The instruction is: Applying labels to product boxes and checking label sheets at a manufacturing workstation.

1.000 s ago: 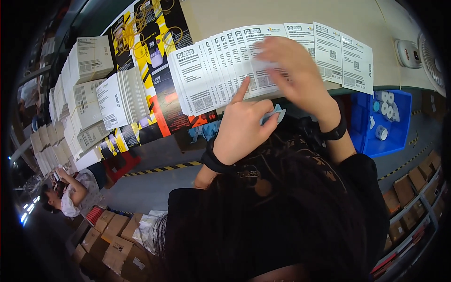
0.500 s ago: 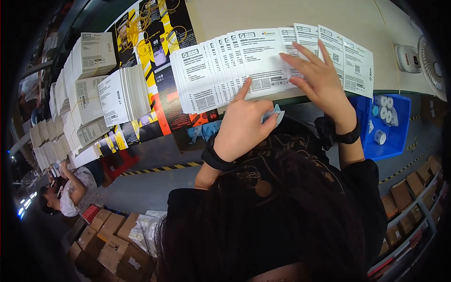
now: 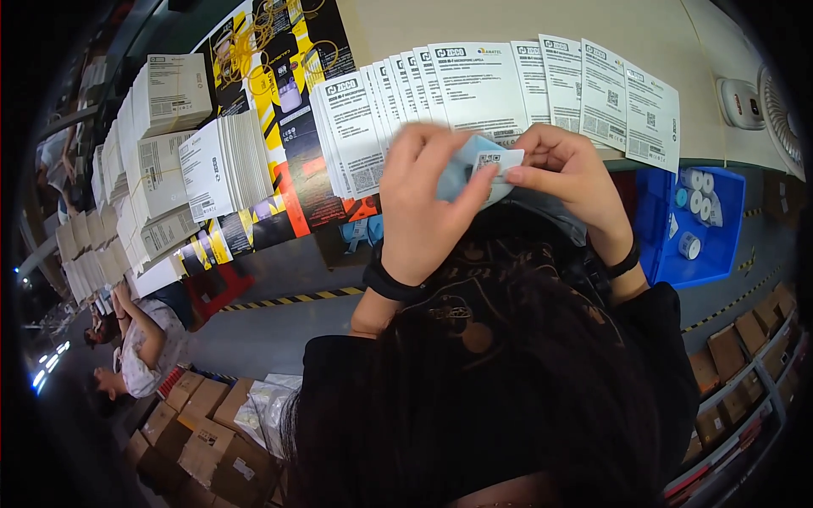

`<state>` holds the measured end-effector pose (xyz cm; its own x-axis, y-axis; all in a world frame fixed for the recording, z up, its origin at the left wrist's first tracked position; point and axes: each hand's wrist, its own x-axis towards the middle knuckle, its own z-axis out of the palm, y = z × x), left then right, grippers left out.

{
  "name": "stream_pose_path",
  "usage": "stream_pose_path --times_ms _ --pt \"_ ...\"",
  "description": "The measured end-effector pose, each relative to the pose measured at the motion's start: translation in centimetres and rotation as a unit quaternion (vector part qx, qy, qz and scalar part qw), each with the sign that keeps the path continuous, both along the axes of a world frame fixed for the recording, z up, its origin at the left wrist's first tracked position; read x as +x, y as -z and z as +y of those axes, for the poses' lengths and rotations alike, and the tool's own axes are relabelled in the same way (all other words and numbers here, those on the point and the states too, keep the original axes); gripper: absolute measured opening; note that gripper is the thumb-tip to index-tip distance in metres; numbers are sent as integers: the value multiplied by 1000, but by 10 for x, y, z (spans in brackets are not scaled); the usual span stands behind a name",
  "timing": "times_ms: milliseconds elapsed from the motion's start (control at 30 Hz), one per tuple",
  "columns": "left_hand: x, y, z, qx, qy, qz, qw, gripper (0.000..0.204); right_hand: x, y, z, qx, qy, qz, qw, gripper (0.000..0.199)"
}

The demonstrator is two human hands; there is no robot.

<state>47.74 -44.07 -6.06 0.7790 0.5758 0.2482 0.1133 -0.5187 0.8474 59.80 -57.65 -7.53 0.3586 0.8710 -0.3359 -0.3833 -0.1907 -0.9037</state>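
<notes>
In my left hand [image 3: 419, 220] is a light blue backing sheet [image 3: 456, 173], its thumb lying at a small white label [image 3: 500, 158] with a square code. My right hand [image 3: 580, 173] pinches the right edge of that label between thumb and fingertips. Whether the label is wholly off the backing cannot be told. Just beyond both hands, a row of overlapping white printed cards [image 3: 478, 85] lies fanned along the table edge. My left fingers partly cover some of these cards.
Left of the row stand stacks of white cards [image 3: 174, 97], some banded, on a black and yellow printed sheet [image 3: 292, 127]. Rubber bands [image 3: 254, 42] lie at the back. A blue bin [image 3: 716, 254] with rolls sits at the right, below a white fan [image 3: 775, 114]. Other people work at far left.
Both hands have drawn back from the cards and come together. My left hand has raised the blue backing sheet into view, and my right hand has taken hold of the label's edge.
</notes>
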Motion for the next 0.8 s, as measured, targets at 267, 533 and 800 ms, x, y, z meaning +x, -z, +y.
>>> stream_pose_path --times_ms 267,533,800 --pt "1 -2 8 65 120 5 991 43 -9 -4 1 -13 26 -164 986 14" --pt "-3 1 4 -81 85 86 989 23 -3 0 5 81 172 -130 973 19" --pt "-2 1 2 -115 78 66 988 13 -12 -2 10 119 148 -5 982 56"
